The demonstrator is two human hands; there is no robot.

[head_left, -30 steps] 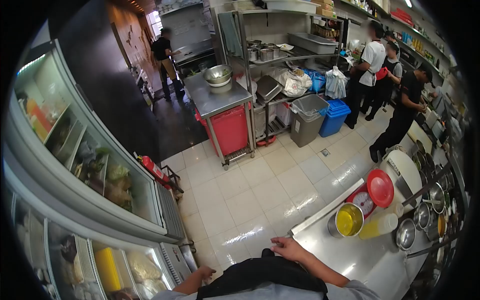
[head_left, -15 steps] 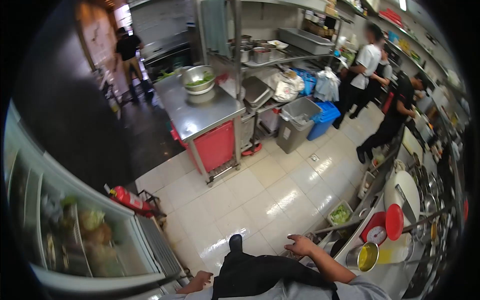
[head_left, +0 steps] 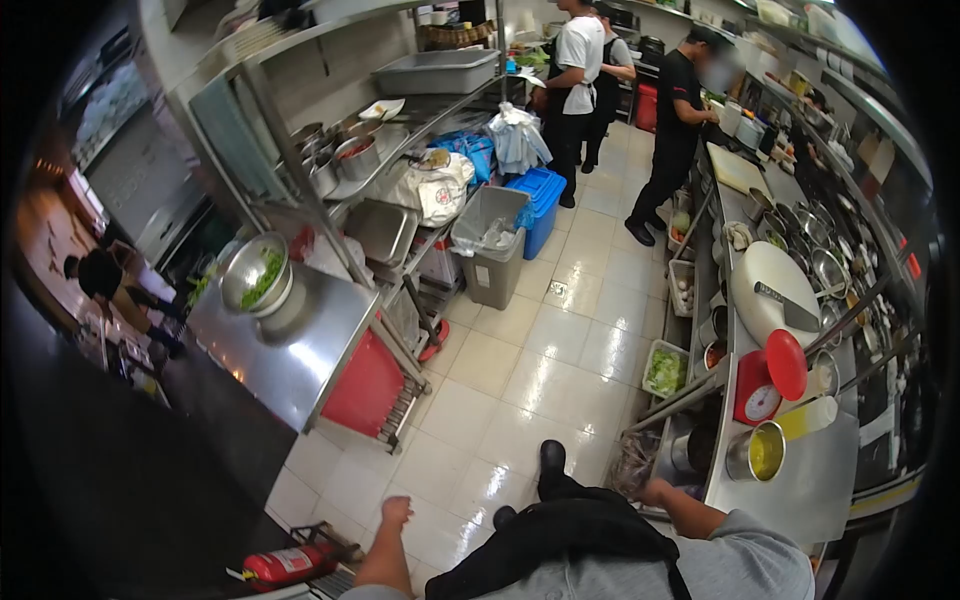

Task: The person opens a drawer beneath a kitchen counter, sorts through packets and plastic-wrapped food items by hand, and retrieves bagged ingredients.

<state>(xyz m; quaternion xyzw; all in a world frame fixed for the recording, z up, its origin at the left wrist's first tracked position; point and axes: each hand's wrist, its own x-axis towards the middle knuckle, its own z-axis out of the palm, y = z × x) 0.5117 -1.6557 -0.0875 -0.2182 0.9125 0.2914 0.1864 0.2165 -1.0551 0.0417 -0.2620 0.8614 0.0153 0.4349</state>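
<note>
**View swung right; hands beside the tables, no grasp seen**

Clock centred on the view. Camera has turned right: the fridge is gone, and the table (head_left: pixel 800 505) on the right shows more fully. Reads as turning between spots, not handling.

Right hand (head_left: pixel 656 492): 5 o'clock, blurred, beside the plastic bag (head_left: pixel 632 460) at the table's near edge; finger state and contact can't be told. Left hand (head_left: pixel 397 510): 7 o'clock, fingers loosely curled and released, nothing visible in them; nearest is the fire extinguisher (head_left: pixel 285 568), farther out at 7.

Counts: one pot (head_left: pixel 742 458) of yellow liquid, one bottle (head_left: pixel 808 418) and one red scale (head_left: pixel 750 393), all at 4 o'clock. One round board (head_left: pixel 757 276) at 3, one knife (head_left: pixel 795 312) on it. One tub of lettuce (head_left: pixel 665 371) at 4, below table level. Two bins: grey bin (head_left: pixel 490 265) at 12, blue bin (head_left: pixel 541 222) at 1. One bowl of greens (head_left: pixel 250 280) at 9, on the steel table (head_left: pixel 320 350). Co-workers: four clear, including one in black (head_left: pixel 680 110) at 2; possibly a fifth, too hidden to confirm.
</note>
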